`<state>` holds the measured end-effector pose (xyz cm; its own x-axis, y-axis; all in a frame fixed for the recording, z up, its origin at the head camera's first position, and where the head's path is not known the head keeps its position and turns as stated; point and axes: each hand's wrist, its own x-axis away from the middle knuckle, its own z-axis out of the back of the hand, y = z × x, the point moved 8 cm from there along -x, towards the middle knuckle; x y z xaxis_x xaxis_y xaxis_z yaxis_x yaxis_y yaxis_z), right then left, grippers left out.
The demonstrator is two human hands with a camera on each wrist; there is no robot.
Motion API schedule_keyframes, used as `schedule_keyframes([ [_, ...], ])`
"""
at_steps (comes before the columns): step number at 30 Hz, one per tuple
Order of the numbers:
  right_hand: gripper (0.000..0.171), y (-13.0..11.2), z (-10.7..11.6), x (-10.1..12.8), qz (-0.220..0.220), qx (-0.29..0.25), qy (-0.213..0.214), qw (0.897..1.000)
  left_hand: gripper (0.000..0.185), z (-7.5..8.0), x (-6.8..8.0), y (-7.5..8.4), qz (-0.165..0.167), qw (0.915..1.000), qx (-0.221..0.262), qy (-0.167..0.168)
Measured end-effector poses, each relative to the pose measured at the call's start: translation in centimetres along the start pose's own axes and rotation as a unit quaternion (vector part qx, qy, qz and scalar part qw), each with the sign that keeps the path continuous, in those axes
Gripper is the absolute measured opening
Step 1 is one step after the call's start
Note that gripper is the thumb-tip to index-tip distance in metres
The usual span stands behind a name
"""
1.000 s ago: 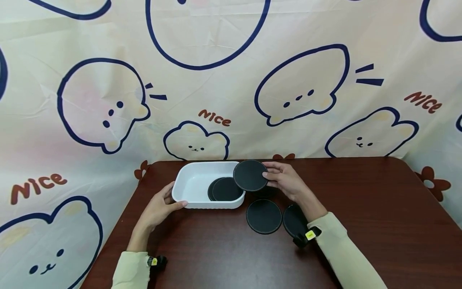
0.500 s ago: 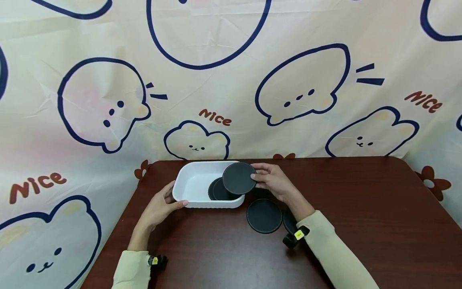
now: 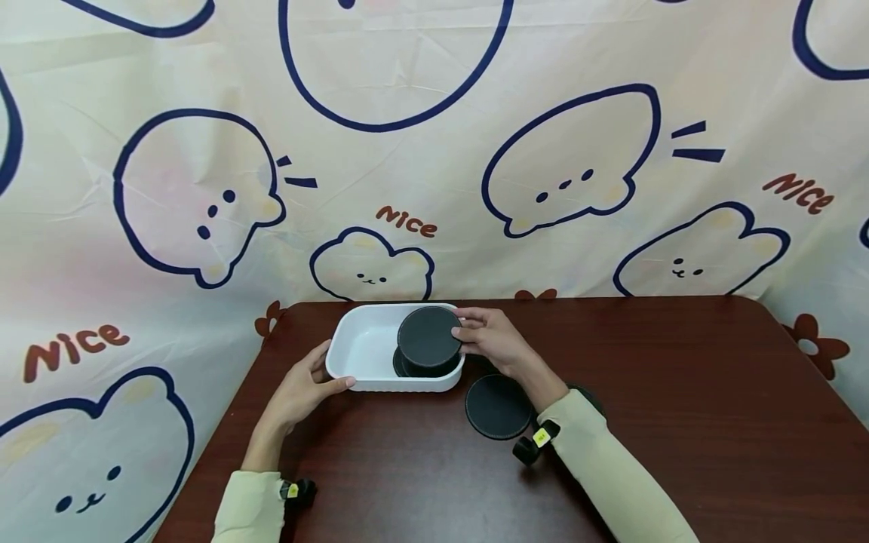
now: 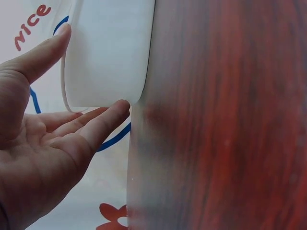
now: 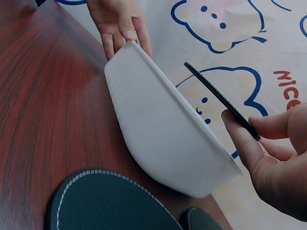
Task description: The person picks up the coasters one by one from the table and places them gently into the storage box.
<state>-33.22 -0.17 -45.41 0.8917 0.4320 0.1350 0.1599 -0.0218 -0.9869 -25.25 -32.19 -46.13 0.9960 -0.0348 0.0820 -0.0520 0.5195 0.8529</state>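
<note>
A cartoon-print backdrop (image 3: 434, 151) hangs behind the brown table (image 3: 679, 392).

Right hand (image 5: 273, 163), at 4 o'clock: a black coaster (image 5: 221, 101) is pinched edge-on above the white tray (image 5: 158, 134). The tray's far corner is touched by the left hand (image 5: 120, 24) at 11 o'clock. Another coaster (image 5: 105, 203) is seen on the table (image 5: 38, 105) at 7 o'clock.

The white tray (image 3: 360, 343) is seen to be smooth plastic with a faint sheen. The black coaster (image 3: 429, 337) pinched by the right hand (image 3: 490, 339) looks matt and leather-like, as does the coaster (image 3: 498, 406) on the table (image 3: 679, 392), edged with pale stitching. The table shows glossy dark wood grain. Printed cloth (image 3: 434, 151), creased, hangs behind.
</note>
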Motion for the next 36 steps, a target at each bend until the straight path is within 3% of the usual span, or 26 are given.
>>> schedule_keyframes([
  [32, 0.046, -0.3, -3.9, -1.8, -0.005, 0.031, 0.01, 0.999, 0.095, 0.0, -0.1, -0.1, 0.006, 0.9999, -0.012, 0.004],
  [36, 0.044, -0.5, -4.2, -1.8, 0.008, 0.069, 0.015, 0.997, 0.095, 0.0, -0.1, -0.1, 0.006, 0.9999, -0.009, 0.001],
])
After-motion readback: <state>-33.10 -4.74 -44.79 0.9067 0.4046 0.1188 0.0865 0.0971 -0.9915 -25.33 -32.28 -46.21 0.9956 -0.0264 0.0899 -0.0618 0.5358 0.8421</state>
